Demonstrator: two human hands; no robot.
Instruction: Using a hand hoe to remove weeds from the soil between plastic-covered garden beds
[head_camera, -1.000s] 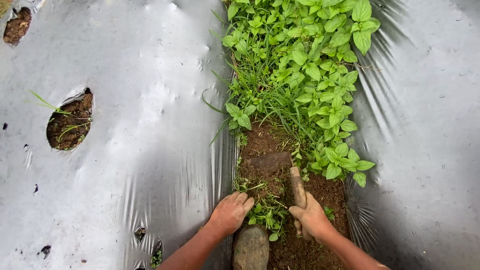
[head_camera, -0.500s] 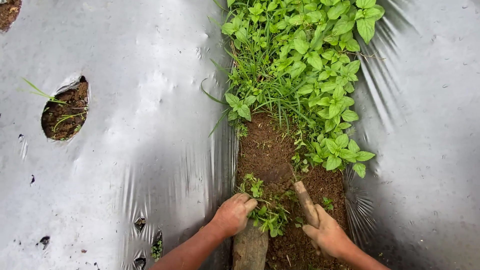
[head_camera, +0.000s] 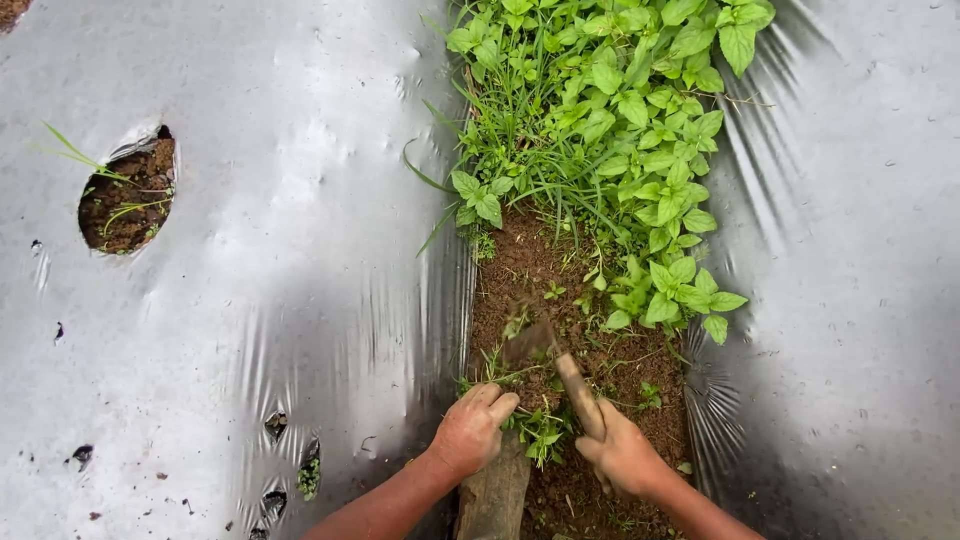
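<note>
My right hand (head_camera: 622, 455) grips the wooden handle of a small hand hoe (head_camera: 560, 372), whose blade digs into the brown soil (head_camera: 540, 270) of the furrow. My left hand (head_camera: 472, 428) is closed on a tuft of small green weeds (head_camera: 538, 428) right beside the tool. Ahead of the hoe the furrow is thick with leafy weeds and grass (head_camera: 610, 130). A soil-caked boot toe (head_camera: 495, 495) shows between my forearms.
Silver plastic mulch sheeting (head_camera: 270, 250) covers the beds on both sides of the furrow. A round planting hole (head_camera: 125, 195) with soil and thin grass blades is at the left. Small tears (head_camera: 290, 460) mark the sheet near my left arm.
The hoe has swung forward and its blade now bites the soil farther up the furrow. My left hand has stayed on the weeds. The view has shifted slightly closer.
</note>
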